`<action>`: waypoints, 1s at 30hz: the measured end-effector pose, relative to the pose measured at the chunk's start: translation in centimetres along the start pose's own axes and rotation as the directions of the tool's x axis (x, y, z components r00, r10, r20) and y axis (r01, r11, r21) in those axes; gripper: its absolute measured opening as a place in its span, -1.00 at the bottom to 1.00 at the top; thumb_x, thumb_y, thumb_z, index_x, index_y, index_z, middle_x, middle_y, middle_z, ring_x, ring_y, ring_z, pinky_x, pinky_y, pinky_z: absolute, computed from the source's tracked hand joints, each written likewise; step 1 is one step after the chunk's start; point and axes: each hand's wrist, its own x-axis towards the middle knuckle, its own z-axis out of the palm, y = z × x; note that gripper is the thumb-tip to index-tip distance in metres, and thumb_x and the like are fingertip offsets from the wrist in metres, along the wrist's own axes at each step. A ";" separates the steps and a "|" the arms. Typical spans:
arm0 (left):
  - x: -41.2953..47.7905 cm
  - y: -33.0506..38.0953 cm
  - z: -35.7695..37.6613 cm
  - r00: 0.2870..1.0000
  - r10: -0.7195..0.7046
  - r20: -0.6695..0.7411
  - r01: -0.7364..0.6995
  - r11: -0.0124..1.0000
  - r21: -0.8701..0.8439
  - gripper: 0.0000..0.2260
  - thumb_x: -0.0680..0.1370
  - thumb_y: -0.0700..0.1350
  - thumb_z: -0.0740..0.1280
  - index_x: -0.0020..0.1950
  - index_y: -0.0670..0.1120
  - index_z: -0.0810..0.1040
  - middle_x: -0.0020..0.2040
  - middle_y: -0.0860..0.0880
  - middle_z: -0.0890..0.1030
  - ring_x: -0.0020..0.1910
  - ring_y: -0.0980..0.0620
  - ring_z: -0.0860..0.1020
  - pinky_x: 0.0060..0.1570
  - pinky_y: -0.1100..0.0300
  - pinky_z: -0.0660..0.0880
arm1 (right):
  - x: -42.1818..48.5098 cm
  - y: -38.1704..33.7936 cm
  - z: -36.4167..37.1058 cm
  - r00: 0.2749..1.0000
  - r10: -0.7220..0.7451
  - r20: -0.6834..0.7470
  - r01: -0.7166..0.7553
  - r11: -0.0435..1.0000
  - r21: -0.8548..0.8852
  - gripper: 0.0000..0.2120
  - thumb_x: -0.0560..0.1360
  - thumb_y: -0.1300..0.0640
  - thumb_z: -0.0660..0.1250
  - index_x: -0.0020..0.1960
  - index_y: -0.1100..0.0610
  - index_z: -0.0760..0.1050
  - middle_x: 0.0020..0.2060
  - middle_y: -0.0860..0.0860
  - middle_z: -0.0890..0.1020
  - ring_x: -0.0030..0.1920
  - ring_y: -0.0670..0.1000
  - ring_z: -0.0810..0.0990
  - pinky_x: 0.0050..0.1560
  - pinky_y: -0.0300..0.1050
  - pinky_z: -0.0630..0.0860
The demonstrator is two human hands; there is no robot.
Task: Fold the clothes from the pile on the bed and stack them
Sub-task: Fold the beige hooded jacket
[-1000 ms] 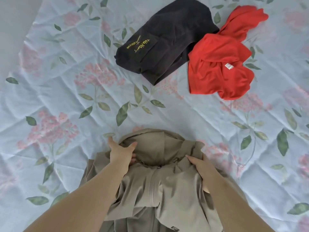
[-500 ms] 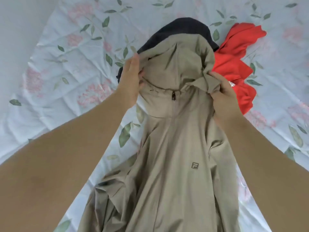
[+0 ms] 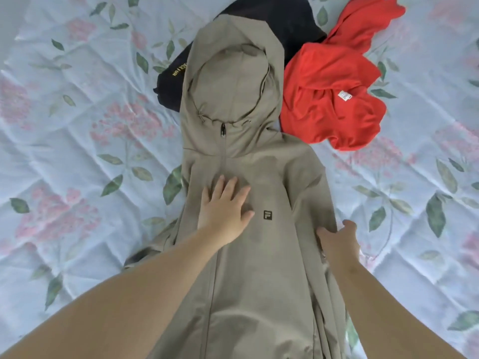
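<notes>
We count three garments on the bed (image 3: 77, 130), whose pale sheet is printed with pink flowers and green leaves. The khaki jacket (image 3: 259, 275) is our landmark: it lies front up, spread lengthwise down the middle, with its one hood (image 3: 233, 81) at the far end and its hem running out of view at the near edge. The zip is closed, with one dark zip pull (image 3: 223, 130) just below the hood opening, and one small square logo (image 3: 267, 215) sits on the chest. Behind the hood, partly covered by it, lies the black garment (image 3: 290, 24) with yellow lettering. The red garment (image 3: 331, 99) lies crumpled just right of the hood, touching the jacket's shoulder. We have two hands on the jacket. The left hand (image 3: 224, 211) rests flat on the chest just left of the logo, fingers (image 3: 220, 183) straight and spread. The right hand (image 3: 339, 242) is at the jacket's right edge, thumb on the cloth; we cannot tell whether its fingers pinch the fabric.
</notes>
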 end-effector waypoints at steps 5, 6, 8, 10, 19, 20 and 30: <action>-2.8 3.2 4.5 1.000 0.019 0.025 -0.022 0.994 0.110 -0.47 0.58 0.27 -0.04 0.52 0.18 -0.03 0.57 0.02 -0.08 0.53 -0.05 -0.18 0.40 -0.19 -0.31 | -0.6 4.8 0.6 0.999 -0.004 0.046 -0.003 0.988 0.156 -0.87 0.52 0.18 0.20 0.04 0.15 0.45 -0.34 0.09 0.54 -0.45 0.06 0.48 -0.43 -0.15 0.40; -3.0 3.5 4.9 0.999 -0.002 0.038 -0.002 0.993 0.121 -0.46 0.57 0.28 -0.05 0.52 0.18 -0.04 0.57 0.01 -0.08 0.53 -0.05 -0.17 0.40 -0.19 -0.31 | -0.6 4.7 0.2 1.000 0.004 0.011 -0.007 0.969 0.249 -0.91 0.53 0.21 0.17 -0.05 0.13 0.45 -0.40 0.07 0.52 -0.52 0.02 0.44 -0.50 -0.19 0.37; -3.3 3.9 5.2 0.998 -0.028 0.049 0.022 0.992 0.127 -0.46 0.57 0.28 -0.07 0.53 0.18 -0.07 0.57 0.02 -0.08 0.54 -0.03 -0.16 0.40 -0.18 -0.31 | -0.1 3.7 -1.7 0.994 0.051 -0.098 -0.001 0.890 0.456 -0.85 0.56 0.23 0.11 -0.13 0.08 0.40 -0.40 0.08 0.55 -0.56 -0.01 0.47 -0.53 -0.20 0.42; -3.4 4.1 5.0 0.998 -0.030 0.050 0.025 0.995 0.100 -0.46 0.58 0.28 -0.06 0.53 0.18 -0.07 0.57 0.03 -0.08 0.54 0.00 -0.15 0.41 -0.16 -0.30 | 0.9 2.0 -4.5 0.969 0.068 -0.239 0.091 0.797 0.597 -0.86 0.58 0.24 0.07 -0.10 0.11 0.36 -0.30 0.10 0.59 -0.47 -0.02 0.56 -0.38 -0.08 0.57; -6.6 3.6 3.0 0.982 -0.014 -0.191 -0.068 0.906 -0.419 -0.65 0.61 -0.08 0.21 0.40 -0.08 0.39 0.40 -0.04 0.40 0.38 -0.05 0.34 0.30 0.18 0.22 | -1.4 -0.3 -3.4 0.896 -0.405 -0.184 0.431 0.893 0.133 -0.39 0.49 0.19 0.21 0.49 -0.13 0.17 0.48 -0.01 0.23 0.30 0.10 0.38 0.33 0.22 0.31; -7.0 2.8 2.6 0.959 -0.046 -0.279 -0.077 0.908 -0.413 -0.71 0.59 -0.17 0.25 0.31 -0.13 0.48 0.32 -0.07 0.49 0.31 -0.11 0.42 0.26 0.13 0.27 | -2.6 -0.3 -1.7 0.869 -0.477 -0.130 0.484 0.874 0.033 -0.43 0.50 0.22 0.21 0.46 -0.08 0.24 0.47 -0.02 0.25 0.35 0.09 0.34 0.34 0.18 0.28; -9.4 -9.1 2.1 0.733 -0.669 -0.125 0.543 0.685 -0.486 -0.58 0.56 -0.19 0.18 0.40 0.08 0.33 0.38 -0.05 0.34 0.25 -0.16 0.40 0.26 -0.08 0.28 | -8.1 -3.0 10.4 0.707 -0.382 0.596 0.667 0.641 -0.380 -0.38 0.57 0.24 0.06 0.54 -0.07 -0.08 0.52 0.14 -0.08 0.51 0.23 -0.08 0.47 0.07 0.01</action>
